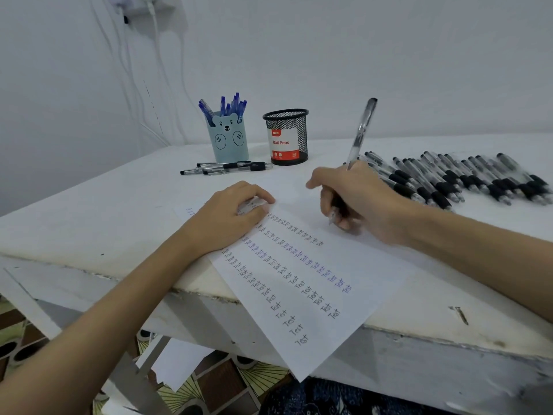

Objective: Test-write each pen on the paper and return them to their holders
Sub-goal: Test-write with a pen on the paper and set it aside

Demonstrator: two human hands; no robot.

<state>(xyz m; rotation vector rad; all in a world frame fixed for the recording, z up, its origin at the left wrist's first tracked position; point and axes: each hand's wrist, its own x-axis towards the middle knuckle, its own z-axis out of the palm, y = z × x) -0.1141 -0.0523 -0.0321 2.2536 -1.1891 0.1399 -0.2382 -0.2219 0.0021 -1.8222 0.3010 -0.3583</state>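
Note:
A white sheet of paper (pixel 353 265) with rows of the word "Test" lies slanted across the table's front edge and hangs over it. My left hand (pixel 230 214) rests on the sheet's upper left part, fingers loosely bent. My right hand (pixel 356 199) grips a black pen (pixel 362 130) upright, its tip on the paper at the end of the top row. A light blue bear holder (pixel 230 142) holds several blue pens. Beside it stands a black mesh holder (pixel 287 136) labelled "Ball Pens". Three black pens (pixel 227 167) lie in front of the holders.
A large pile of black pens (pixel 454 178) lies spread on the white table (pixel 89 211) to the right of my right hand. White cables hang on the wall at the back left. Under the table are loose paper sheets on a patterned floor.

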